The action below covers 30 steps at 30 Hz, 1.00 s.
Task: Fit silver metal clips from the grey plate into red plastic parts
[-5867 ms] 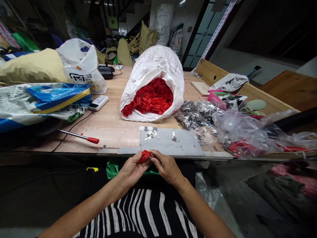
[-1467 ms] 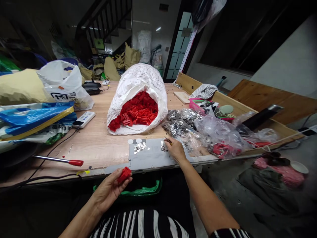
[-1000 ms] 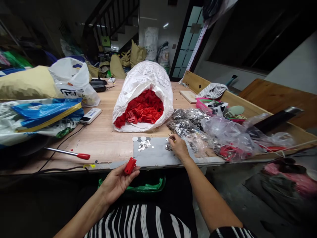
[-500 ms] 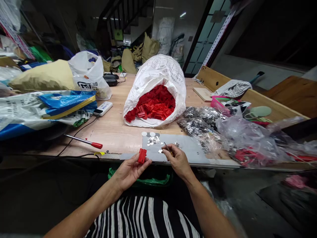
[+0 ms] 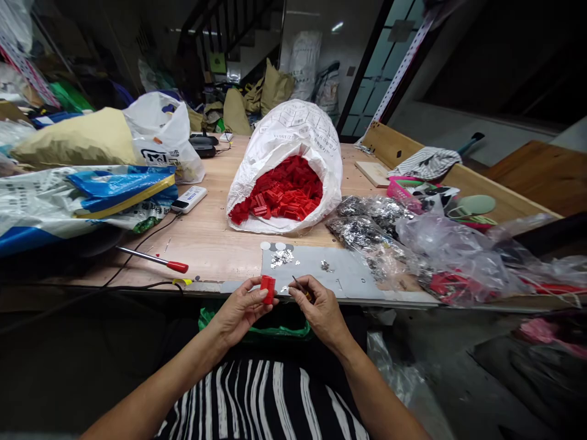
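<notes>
My left hand point(image 5: 242, 310) is closed on a red plastic part point(image 5: 268, 289), held upright between thumb and fingers just over the table's front edge. To its right, my right hand point(image 5: 321, 308) is wrapped round a small screwdriver point(image 5: 300, 285) with a thin dark shaft and an amber handle. A tiny shiny metal piece point(image 5: 285, 290) shows by the right fingertips; whether they pinch it is too small to tell. Beyond both hands, a pile of small metal pieces point(image 5: 282, 258) lies on a grey mat point(image 5: 346, 275), with a smaller cluster point(image 5: 326, 266) to the right.
A white woven sack point(image 5: 298, 122) of red plastic parts point(image 5: 287, 192) lies open mid-table. Plastic bags of metal pieces point(image 5: 362, 232) crowd the right. At left are a red-handled lever point(image 5: 177, 266), a white device point(image 5: 189, 199) and stuffed bags point(image 5: 77, 140). A green bag point(image 5: 279, 332) hangs below the edge.
My hands have come closer together. The red part is turned more upright, its face shifted, and my right hand has moved left and lower with the screwdriver.
</notes>
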Available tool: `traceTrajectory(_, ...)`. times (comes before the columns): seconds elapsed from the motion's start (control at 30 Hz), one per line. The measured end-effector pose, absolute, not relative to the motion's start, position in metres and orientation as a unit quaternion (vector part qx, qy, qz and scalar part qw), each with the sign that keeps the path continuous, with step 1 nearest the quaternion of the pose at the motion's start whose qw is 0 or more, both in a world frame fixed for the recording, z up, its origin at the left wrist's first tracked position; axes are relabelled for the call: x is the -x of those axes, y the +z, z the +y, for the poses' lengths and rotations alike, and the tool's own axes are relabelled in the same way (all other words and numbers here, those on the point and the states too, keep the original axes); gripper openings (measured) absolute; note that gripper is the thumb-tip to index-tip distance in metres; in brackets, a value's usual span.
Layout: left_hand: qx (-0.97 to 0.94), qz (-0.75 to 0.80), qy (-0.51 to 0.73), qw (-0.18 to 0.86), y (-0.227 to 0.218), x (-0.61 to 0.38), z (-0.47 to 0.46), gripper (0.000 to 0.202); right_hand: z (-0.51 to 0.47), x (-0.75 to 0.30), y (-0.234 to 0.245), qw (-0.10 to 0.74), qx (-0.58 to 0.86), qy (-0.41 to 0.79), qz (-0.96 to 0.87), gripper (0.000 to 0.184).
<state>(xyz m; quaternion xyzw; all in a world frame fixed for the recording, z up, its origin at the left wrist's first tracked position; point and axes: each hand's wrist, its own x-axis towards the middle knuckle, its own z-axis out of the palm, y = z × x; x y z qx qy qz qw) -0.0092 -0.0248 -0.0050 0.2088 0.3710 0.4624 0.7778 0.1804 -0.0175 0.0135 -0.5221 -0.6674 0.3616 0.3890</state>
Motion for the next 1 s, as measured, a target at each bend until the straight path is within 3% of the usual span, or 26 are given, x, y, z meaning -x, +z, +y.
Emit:
traceTrajectory(0.27,-0.45,0.456,0.467,0.61,-0.017,0.005,-0.022,0.044,-0.021,-0.18,0.013,0.382,0.53,0.342,-0.675,0.016)
traceTrajectory(0.6,-0.687,0.545,0.402,0.262,-0.016,0.005,-0.026,0.03,-0.023,-0.179,0.011,0.376,0.535,0.31,-0.69,0.016)
traceTrajectory(1.0,-0.737,0.484,0.425,0.207,-0.01,0.005,-0.025,0.02,-0.023,-0.176,0.002,0.366,0.504,0.234,-0.747,0.007)
